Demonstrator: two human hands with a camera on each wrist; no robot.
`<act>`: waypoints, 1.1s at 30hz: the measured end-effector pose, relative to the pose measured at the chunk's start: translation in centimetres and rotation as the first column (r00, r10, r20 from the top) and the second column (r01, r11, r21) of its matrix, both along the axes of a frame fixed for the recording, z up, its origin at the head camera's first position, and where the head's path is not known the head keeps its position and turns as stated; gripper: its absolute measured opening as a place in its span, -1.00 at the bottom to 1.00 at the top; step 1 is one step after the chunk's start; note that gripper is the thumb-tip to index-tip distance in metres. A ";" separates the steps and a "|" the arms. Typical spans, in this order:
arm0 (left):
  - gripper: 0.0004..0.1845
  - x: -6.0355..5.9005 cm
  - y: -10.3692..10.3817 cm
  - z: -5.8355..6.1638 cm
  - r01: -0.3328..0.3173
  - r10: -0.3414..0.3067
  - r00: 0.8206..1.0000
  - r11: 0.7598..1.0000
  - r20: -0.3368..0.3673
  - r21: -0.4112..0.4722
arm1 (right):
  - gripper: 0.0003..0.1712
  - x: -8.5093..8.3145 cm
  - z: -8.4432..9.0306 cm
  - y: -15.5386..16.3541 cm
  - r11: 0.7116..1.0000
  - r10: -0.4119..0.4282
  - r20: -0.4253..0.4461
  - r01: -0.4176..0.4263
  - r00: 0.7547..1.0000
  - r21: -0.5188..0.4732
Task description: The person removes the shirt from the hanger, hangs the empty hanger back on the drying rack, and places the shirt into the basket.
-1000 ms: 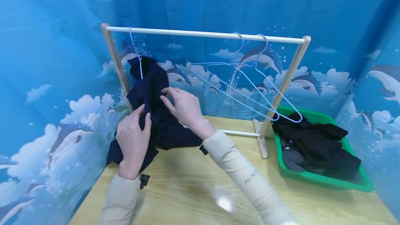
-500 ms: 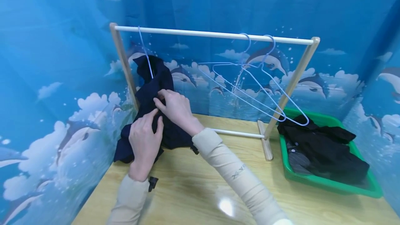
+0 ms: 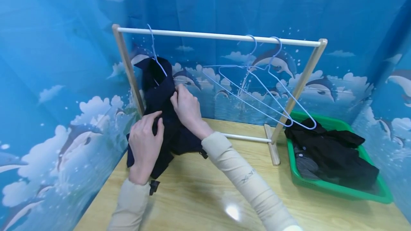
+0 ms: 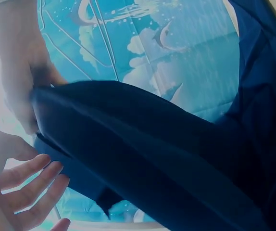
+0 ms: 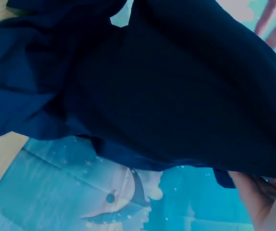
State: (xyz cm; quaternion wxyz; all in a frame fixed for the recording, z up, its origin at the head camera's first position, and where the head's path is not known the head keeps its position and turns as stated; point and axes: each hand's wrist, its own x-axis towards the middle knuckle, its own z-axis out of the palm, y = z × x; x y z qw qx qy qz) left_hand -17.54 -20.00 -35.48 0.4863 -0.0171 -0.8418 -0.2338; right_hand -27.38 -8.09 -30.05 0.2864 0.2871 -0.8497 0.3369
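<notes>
Left hand (image 3: 146,142), nearest: fingers spread and only slightly bent, gripping nothing, the tips close to the front of the navy garment (image 3: 160,97); whether they touch it cannot be told. Its forearm, in a pale sleeve (image 3: 130,202), rises steeply from the lower edge. Right hand (image 3: 187,108), farther in and higher: fingers closed—thumb against fingers—on the garment's right-hand edge, the forearm reaching diagonally from the lower right. The garment lies directly beyond the left fingers and to the left of the right ones; its lower folds hang down to the wooden bench (image 3: 192,188). On the right, a green basket (image 3: 337,187) holds dark clothes (image 3: 337,152). Above the garment, a blue hanger (image 3: 153,45) in its collar hooks over the white rail (image 3: 199,36); two further hangers (image 3: 255,44) hang towards the right-hand post. Behind—a blue dolphin-printed curtain (image 3: 205,3).
</notes>
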 end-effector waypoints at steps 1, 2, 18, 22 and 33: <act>-0.77 0.0 -0.1 0.0 0.001 -0.001 1.000 1.000 0.000 0.003 | -0.82 -0.1 0.1 0.2 1.000 0.006 -0.013 -0.007 1.000 -0.025; -0.77 0.0 -0.3 0.0 0.000 0.000 1.000 1.000 0.000 0.006 | -0.82 -0.1 0.2 0.4 0.999 0.011 -0.028 -0.013 1.000 -0.048; -0.76 -0.1 -3.0 1.6 -0.020 0.021 0.999 0.999 -0.047 0.039 | -0.74 0.4 -0.4 7.8 0.980 0.033 -0.219 -0.074 0.975 -0.184; -0.74 -0.2 -3.7 1.8 -0.031 0.031 0.999 0.999 -0.016 0.045 | -0.73 0.7 -1.1 10.2 0.978 0.019 -0.280 -0.076 0.960 -0.196; -0.72 -0.9 -4.3 1.4 -0.038 0.036 0.999 0.999 0.040 0.035 | -0.75 1.8 -4.0 17.7 0.978 0.000 -0.331 -0.068 0.944 -0.195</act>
